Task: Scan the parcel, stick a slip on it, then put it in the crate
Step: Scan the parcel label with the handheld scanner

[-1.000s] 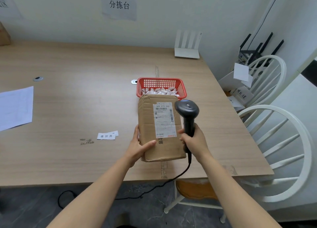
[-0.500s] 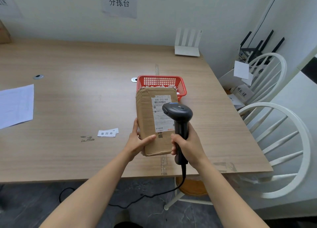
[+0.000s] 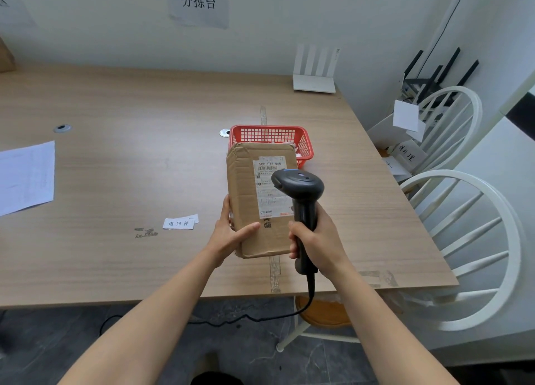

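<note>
A brown cardboard parcel (image 3: 246, 190) with a white shipping label (image 3: 267, 167) is tilted up above the table, gripped at its lower left corner by my left hand (image 3: 231, 234). My right hand (image 3: 318, 239) is closed around the handle of a black corded barcode scanner (image 3: 299, 184), whose head sits over the label's right side. A red mesh basket (image 3: 304, 141) holding white slips stands just behind the parcel, partly hidden by it. Two small white slips (image 3: 179, 223) with printed characters lie on the table left of my left hand.
A wooden table (image 3: 130, 158) spans the view. A white sheet of paper (image 3: 26, 176) lies at the left edge. A white router (image 3: 315, 74) stands at the back right. White chairs (image 3: 474, 239) with boxes and paper stand to the right. The scanner cable (image 3: 246, 318) hangs below the table's front edge.
The scanner has moved left from beside the parcel to over its label. The parcel has been raised and tilted, now covering more of the red basket.
</note>
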### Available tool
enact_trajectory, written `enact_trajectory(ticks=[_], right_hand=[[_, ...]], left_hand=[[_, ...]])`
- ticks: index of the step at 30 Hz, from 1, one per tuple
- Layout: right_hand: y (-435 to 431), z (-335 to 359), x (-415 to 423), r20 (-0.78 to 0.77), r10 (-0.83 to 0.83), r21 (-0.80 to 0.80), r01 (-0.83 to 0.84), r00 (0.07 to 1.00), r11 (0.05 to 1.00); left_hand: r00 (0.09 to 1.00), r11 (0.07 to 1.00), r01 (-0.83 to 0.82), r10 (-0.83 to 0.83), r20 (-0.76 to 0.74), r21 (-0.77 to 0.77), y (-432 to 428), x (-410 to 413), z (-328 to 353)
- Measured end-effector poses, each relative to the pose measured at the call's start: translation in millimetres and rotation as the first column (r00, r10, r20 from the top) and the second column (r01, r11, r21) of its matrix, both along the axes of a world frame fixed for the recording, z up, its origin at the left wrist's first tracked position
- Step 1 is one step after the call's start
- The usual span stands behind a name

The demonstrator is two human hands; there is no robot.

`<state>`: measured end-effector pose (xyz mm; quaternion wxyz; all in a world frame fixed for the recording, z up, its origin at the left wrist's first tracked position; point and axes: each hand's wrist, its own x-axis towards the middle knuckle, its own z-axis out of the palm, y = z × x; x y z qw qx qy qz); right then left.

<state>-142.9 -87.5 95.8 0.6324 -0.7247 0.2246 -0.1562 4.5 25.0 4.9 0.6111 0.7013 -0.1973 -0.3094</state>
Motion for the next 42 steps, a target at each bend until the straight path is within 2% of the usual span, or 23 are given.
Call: enact_trajectory(ticks=[9,15,19,26,30,34,39,42], right_hand=[[-7,-7,0,0.017,-0.044,0.036,0.044,0.999,0.998],[-17,-25,-6,-0.043,-0.077,0.069,0.08,0.996,0.994],[-30,-40,-7,-0.105,-0.084,0.021,0.087,0.991,0.996],[-70,-75,1,-0.259,-0.172,-0.062,0.161,0.95,0.985],[-101,-100,6,-0.408,-0.25,-0.036,0.258,0.878,0.965],[-119,-118,5,-0.604,-0.313,-0.223,0.221,0.734,0.949],[-118,-138,8,-0.603,-0.482,-0.449,0.229,0.636,0.864],[-110,-145,7,-0.61,-0.537,-0.49,0.255,0.583,0.833]], left_hand=[[0.999,0.998,0.0,0.003,-0.047,0.059,0,1,-7],[0.983,0.988,0.037,-0.009,-0.182,0.147,-1,-1,-30],[0.974,0.99,-0.001,0.033,-0.226,0.138,-8,1,-36],[0.956,0.971,-0.017,0.085,-0.279,0.239,-18,8,-40],[0.96,0.948,-0.053,0.134,-0.244,0.313,-23,12,-43],[0.977,0.939,-0.04,0.109,-0.185,0.342,-24,10,-41],[0.989,0.931,-0.059,0.103,-0.104,0.361,-22,12,-37],[0.991,0.936,-0.048,0.089,-0.104,0.349,-21,14,-34]])
